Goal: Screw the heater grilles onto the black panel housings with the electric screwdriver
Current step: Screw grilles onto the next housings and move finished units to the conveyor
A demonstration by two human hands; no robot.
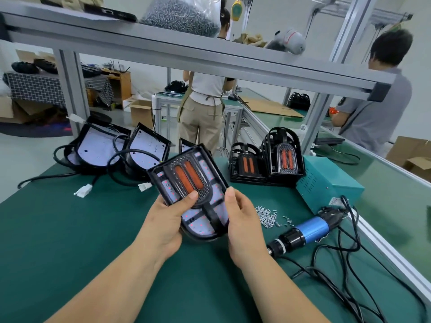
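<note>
The fingers of the left hand are curled round the near left edge of a black panel housing, with the thumb pressed on the heater grille seated in it. The right hand is closed on the right edge, thumb at the rim. The housing is held by both hands just above the surface, tilted, its face turned up toward the camera. Whether any screws are in this unit cannot be told. The electric screwdriver lies untouched on the surface to the right, beside a loose heap of screws, so driving on this piece is judged not yet begun. At the far left, other housings with trailing cables are seen without grilles. At the far right a stack of grilles is stood near a teal box. Most of the work is judged left. Both forearms are stretched forward from the lower edge, wrists bent slightly inward.
</note>
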